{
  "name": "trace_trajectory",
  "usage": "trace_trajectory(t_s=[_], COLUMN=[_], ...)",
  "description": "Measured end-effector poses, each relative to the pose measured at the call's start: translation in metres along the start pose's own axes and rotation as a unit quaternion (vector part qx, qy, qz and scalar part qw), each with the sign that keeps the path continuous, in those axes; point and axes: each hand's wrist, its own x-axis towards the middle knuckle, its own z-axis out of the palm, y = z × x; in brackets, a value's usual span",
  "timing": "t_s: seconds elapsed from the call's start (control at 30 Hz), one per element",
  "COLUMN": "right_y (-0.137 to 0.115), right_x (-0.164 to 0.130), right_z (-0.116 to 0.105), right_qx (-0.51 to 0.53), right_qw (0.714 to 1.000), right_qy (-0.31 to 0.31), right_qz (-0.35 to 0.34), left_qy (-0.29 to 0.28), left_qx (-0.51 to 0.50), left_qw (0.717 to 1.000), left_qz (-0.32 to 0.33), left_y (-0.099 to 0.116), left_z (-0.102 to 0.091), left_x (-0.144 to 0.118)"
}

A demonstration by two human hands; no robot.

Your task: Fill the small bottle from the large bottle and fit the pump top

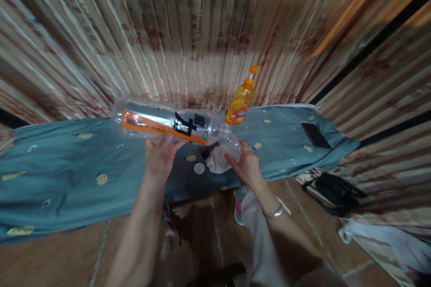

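Pouring from large bottle (164, 124) into small container (232, 145).
Left hand (160, 154) grips the bottle, tipped sideways above the surface (67, 166); right hand (247, 166) steadies the container (neck to mouth); next: likely a steady tilt.

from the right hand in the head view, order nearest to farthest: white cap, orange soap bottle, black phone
1. white cap, just left of the right hand, on the teal cloth
2. orange soap bottle, standing behind the hand
3. black phone, far right on the cloth
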Motion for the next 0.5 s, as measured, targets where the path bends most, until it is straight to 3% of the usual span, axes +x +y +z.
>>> trace_trajectory(t_s=[0.4,0.5], right_y=[-0.0003,0.0011], right_x=[-0.0013,-0.0021], right_z=[0.0054,0.0071], right_qx=[0.021,0.020], right_qw=[1.000,1.000], right_qy=[0.007,0.008], right_qz=[-0.007,-0.005], left_qy=[0.029,0.062], left_qx=[0.001,0.004], left_qw=[0.999,0.998], left_qz=[-0.016,-0.022], left_y=[0.0000,0.0016], left_z=[-0.0047,-0.0025], left_x=[-0.0017,-0.0029])
